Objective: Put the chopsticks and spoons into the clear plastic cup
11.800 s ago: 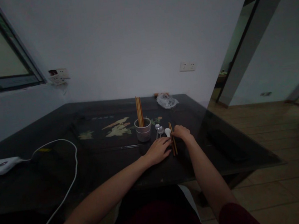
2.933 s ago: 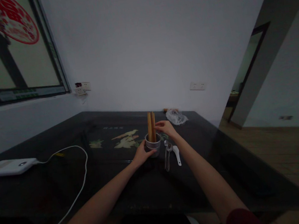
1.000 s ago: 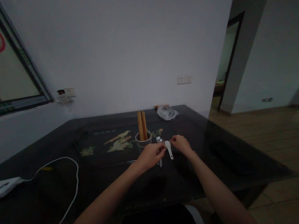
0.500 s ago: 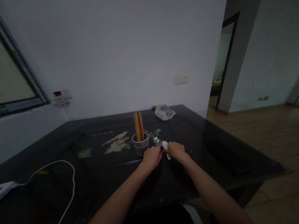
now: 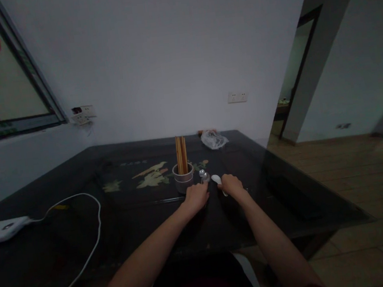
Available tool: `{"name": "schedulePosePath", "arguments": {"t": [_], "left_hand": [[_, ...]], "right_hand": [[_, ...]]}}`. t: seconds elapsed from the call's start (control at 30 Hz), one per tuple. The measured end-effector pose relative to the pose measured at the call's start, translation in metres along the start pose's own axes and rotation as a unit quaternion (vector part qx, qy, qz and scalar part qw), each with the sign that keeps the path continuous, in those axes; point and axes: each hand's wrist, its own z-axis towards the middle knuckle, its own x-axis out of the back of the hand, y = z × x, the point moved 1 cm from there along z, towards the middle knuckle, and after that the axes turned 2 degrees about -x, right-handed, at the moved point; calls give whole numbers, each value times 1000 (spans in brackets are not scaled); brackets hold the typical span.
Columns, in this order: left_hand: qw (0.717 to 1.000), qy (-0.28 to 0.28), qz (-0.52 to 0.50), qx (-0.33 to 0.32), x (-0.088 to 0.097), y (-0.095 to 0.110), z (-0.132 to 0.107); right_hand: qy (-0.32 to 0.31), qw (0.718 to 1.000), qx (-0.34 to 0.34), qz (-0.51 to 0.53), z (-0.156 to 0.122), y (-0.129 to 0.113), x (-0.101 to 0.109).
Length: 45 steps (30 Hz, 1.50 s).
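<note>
My left hand (image 5: 196, 197) is closed round the handles of metal spoons (image 5: 206, 177); their shiny bowls poke out beyond my fingers, and the handles are hidden. A short way to the right, my right hand (image 5: 231, 185) grips a white spoon (image 5: 216, 178). Its bowl points away from me to the left, and the handle's end shows below my fingers. Just beyond my left hand stands a grey cup (image 5: 184, 181), with a bundle of wooden chopsticks (image 5: 181, 156) upright in it.
Everything stands on a dark, glossy table (image 5: 136, 237) with a painted bird design. A crumpled clear plastic bag (image 5: 213, 139) lies by the wall. On the left are a white power strip (image 5: 4, 230) and its looping white cable (image 5: 99, 227).
My hands have moved apart. The white spoon has come away from the metal spoons to the right and now tilts more to the left. The whole view has shifted slightly.
</note>
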Motion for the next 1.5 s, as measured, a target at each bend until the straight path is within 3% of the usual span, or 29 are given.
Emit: {"name": "schedulePosePath", "arguments": {"t": [0.23, 0.37, 0.47, 0.6, 0.7, 0.9, 1.2, 1.5], "left_hand": [[998, 46, -45, -12, 6, 0, 0], [987, 94, -127, -15, 9, -4, 3], [963, 117, -242, -11, 8, -7, 9], [913, 136, -384, 4, 6, -12, 17], [886, 165, -432, 19, 5, -14, 19], [863, 173, -474, 21, 13, -15, 16], [910, 249, -329, 32, 49, -26, 3], [938, 228, -259, 14, 72, -37, -4]], "right_hand": [[34, 997, 14, 64, 9, 8, 9], [11, 978, 103, 183, 7, 4, 16], [-28, 935, 186, 301, 4, -1, 18], [-84, 886, 243, 386, 1, -3, 16], [-109, 866, 276, 402, -1, -3, 17], [-133, 849, 311, 405, -6, -3, 22], [-90, 837, 342, 417, -10, -5, 28], [-102, 825, 354, 429, -13, -12, 24]]}}
